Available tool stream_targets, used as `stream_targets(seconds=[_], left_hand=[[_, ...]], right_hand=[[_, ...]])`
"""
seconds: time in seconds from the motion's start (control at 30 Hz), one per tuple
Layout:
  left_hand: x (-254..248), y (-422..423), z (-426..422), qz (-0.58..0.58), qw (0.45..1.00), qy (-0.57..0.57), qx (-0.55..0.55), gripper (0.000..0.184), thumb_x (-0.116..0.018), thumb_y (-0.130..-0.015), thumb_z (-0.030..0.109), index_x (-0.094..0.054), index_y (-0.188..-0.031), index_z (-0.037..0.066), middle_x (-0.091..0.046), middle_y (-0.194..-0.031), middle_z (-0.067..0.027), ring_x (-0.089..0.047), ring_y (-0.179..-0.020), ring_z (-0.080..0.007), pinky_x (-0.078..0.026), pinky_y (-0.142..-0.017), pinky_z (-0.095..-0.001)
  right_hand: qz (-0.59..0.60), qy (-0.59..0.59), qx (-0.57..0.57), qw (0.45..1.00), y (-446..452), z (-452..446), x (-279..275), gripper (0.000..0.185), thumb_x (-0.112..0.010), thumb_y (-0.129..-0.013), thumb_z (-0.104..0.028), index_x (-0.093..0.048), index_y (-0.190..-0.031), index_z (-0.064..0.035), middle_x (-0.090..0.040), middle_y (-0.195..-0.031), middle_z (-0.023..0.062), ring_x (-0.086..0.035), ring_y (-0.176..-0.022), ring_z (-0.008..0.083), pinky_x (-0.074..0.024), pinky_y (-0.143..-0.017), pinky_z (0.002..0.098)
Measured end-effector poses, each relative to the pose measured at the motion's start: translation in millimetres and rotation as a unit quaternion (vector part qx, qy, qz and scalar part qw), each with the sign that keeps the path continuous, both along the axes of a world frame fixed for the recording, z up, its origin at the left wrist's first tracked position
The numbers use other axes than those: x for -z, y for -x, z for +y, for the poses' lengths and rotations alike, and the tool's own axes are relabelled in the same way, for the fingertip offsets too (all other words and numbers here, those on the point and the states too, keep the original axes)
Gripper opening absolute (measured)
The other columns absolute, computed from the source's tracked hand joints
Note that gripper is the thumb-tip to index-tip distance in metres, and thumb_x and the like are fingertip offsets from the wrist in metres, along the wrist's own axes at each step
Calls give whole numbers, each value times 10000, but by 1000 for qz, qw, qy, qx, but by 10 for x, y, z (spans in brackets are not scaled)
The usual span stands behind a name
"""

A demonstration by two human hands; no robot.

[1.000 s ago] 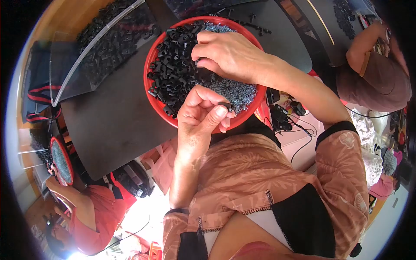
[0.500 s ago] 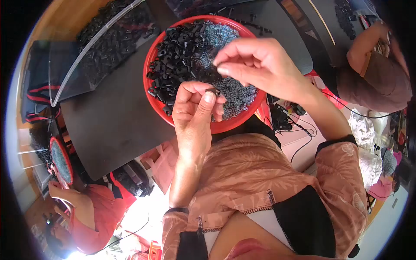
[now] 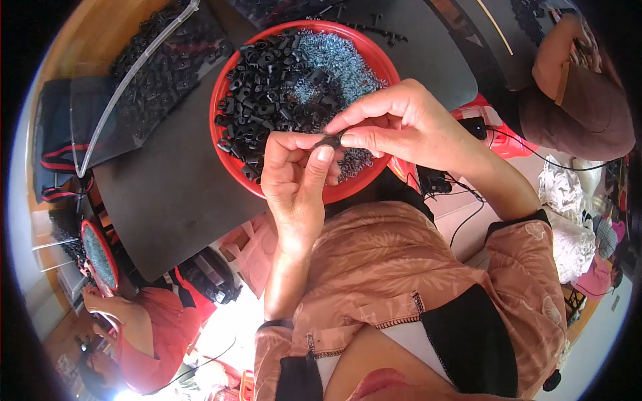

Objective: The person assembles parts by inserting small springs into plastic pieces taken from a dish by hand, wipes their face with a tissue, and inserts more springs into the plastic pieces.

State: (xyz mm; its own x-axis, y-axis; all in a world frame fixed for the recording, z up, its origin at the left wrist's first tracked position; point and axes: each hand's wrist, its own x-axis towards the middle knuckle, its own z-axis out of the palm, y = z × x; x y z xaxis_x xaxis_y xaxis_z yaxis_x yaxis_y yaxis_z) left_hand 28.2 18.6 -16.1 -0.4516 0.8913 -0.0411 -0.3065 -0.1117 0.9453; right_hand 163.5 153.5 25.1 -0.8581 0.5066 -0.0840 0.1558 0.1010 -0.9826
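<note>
Over the near edge of a red basin (image 3: 215, 127), my left hand (image 3: 292, 184) pinches a small black plastic part (image 3: 328, 142) between thumb and forefinger. My right hand (image 3: 418, 127) comes in from the right, its thumb and forefinger closed at the end of that part. Whatever is between the right fingertips is too small and covered to make out. Inside the basin, many loose black plastic parts (image 3: 264, 87) fill the left side. Small shiny metal pieces (image 3: 344, 63), which look like springs, lie heaped on the right, partly hidden by my hands.
The basin rests at the edge of a dark table (image 3: 167, 214). A clear bag (image 3: 167, 80) of black parts lies at the left. Black strips (image 3: 374, 30) lie behind the basin. Co-workers sit at left (image 3: 157, 334) and right (image 3: 575, 113). Cables (image 3: 468, 194) hang at the right.
My right hand has moved down and left from above the metal pieces to the part in my left hand. The left hand still holds the black part. The view has shifted slightly.
</note>
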Motion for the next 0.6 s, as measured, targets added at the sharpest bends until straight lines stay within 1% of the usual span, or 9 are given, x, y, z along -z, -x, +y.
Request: stream_targets(seconds=[0.1,0.2,0.3,0.4,0.5,0.6], left_hand=[[1,-27,-3,18,1000,2,0,121,-619,-948,57,-528,-1026,40,-656,-833,-67,-563,-670,-73,-464,-600,-205],[-17,-49,1,23,1000,6,-9,116,-630,-942,76,-538,-1004,44,-664,-811,-65,-568,-653,-85,-452,-571,-215],[-12,-38,-3,14,1000,6,-2,119,-622,-946,66,-532,-1018,41,-658,-823,-66,-567,-663,-79,-459,-588,-209],[-1,-26,-3,6,1000,5,8,134,-612,-953,51,-517,-1046,34,-648,-844,-69,-560,-681,-68,-474,-621,-201],[-1,-29,1,6,1000,5,11,136,-610,-955,54,-514,-1050,33,-648,-847,-69,-561,-683,-70,-475,-623,-202],[-7,-25,-11,5,1000,7,11,136,-606,-957,52,-510,-1051,32,-646,-852,-70,-561,-685,-71,-474,-624,-203]], right_hand=[[-15,74,-31,997,-23,75,53,171,-676,-900,-66,-709,-1040,26,-671,-758,47,-561,-596,54,-447,-535,199],[-64,70,-40,995,-31,112,8,177,-686,-882,-109,-729,-1002,12,-644,-678,44,-543,-565,69,-439,-539,237],[-39,89,-31,995,-43,86,-23,138,-671,-901,-55,-702,-998,37,-651,-696,36,-569,-578,49,-439,-506,204],[-10,-73,-31,997,-71,46,-47,98,-672,-901,-57,-685,-945,30,-653,-692,43,-591,-569,60,-443,-490,208],[-40,-157,-14,987,-78,-46,-144,76,-656,-911,-49,-664,-928,24,-663,-706,66,-629,-577,84,-464,-491,221],[-13,-154,23,988,-73,-123,-99,95,-685,-856,-58,-674,-905,22,-657,-674,145,-630,-546,196,-480,-519,307]])
